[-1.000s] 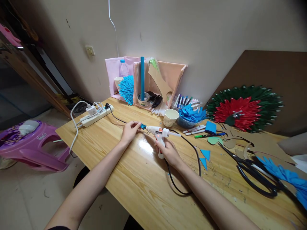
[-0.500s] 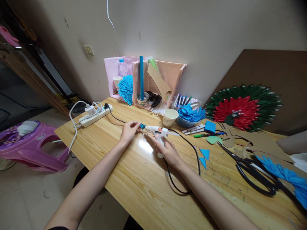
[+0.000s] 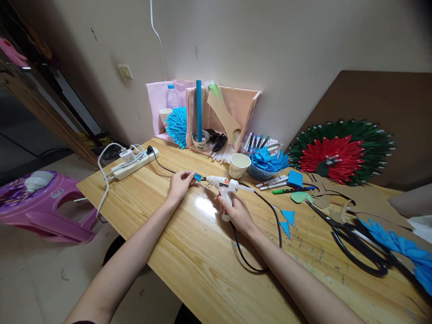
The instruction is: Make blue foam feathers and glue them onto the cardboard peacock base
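My left hand (image 3: 180, 183) is closed in a pinch on a small blue piece (image 3: 197, 177), which looks like folded paper or cloth. My right hand (image 3: 236, 212) wraps round the handle of a white hot glue gun (image 3: 222, 189), with a glue stick (image 3: 246, 188) poking out of its back. The gun's nozzle points left at the blue piece, with a small gap between them. A small light glows on the gun. Its black cord (image 3: 278, 220) loops on the table at the right. Two blue triangles (image 3: 288, 217) lie to the right of the gun.
Behind the gun stand a paper cup (image 3: 240, 165) and a bowl of blue pieces (image 3: 265, 166). Large black scissors (image 3: 354, 245) lie at the right. A white power strip (image 3: 135, 164) sits at the left edge. A red and green petalled piece (image 3: 332, 155) leans at the back right.
The glue gun has shifted slightly right, so its nozzle has come away from the blue piece. My left hand has moved slightly left with the piece still in it.
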A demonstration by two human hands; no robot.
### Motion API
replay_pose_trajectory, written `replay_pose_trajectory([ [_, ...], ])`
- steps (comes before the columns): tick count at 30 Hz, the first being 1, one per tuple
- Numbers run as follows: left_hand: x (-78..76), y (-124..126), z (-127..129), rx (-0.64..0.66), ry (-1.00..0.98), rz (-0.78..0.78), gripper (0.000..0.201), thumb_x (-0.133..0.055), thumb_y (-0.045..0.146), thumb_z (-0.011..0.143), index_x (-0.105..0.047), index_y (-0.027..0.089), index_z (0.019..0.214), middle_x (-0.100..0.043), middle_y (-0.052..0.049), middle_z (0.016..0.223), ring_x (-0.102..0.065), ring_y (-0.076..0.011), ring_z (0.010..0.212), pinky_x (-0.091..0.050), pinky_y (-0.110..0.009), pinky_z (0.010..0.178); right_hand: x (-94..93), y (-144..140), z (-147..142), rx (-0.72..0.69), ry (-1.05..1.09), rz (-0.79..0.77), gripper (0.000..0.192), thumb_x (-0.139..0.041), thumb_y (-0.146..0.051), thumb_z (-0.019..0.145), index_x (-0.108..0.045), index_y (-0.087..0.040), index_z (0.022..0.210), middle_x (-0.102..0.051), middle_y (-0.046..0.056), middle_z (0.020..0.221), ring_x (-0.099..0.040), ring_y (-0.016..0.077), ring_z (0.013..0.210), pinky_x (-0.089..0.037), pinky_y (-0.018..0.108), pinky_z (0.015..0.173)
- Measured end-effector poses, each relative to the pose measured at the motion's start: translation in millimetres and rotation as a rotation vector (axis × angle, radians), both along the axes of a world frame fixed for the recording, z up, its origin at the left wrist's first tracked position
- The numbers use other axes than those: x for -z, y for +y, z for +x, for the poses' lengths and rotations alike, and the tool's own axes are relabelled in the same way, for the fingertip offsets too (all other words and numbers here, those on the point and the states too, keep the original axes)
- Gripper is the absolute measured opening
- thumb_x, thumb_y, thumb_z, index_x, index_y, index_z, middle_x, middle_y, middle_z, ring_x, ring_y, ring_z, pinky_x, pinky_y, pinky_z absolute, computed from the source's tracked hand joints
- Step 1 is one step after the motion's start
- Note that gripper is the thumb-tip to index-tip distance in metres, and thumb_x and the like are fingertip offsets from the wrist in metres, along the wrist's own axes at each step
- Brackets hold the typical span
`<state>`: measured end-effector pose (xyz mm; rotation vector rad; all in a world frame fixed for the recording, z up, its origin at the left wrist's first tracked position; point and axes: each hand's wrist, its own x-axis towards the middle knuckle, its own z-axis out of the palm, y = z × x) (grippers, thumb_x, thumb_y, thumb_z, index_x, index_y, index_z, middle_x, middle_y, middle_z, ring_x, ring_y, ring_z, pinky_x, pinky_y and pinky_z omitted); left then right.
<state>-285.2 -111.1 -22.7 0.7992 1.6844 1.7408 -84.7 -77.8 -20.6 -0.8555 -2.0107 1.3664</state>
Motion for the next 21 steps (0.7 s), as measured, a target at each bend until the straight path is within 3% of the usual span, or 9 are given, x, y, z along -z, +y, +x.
replay_pose_trajectory([
  [10,-0.6,-1.1,5.0,0.089,0.044,-0.035,0.031,-0.069,0.039,0.061,-0.064,0.01,0.071,-0.065,-0.004,0.063,-0.058,-0.0122,0.057,-0.046,-0.023,0.058,1.1,0.9,0.9,-0.07,0.014,-0.002,0.027,-0.042,-0.036,0.085,-0.051,-0.018,0.067,-0.053,-0.003,0.058,-0.052,0.0127,0.057,-0.039,0.024,0.061],
  [21,-1.8,-0.9,6.1,0.092,0.062,-0.024,0.029,-0.069,0.039,0.06,-0.065,0.011,0.069,-0.063,-0.002,0.06,-0.056,-0.0114,0.054,-0.046,-0.023,0.056,3.2,2.7,0.8,-0.067,-0.019,0.021,0.028,-0.042,-0.037,0.085,-0.05,-0.018,0.066,-0.053,-0.003,0.057,-0.051,0.013,0.056,-0.038,0.024,0.059],
])
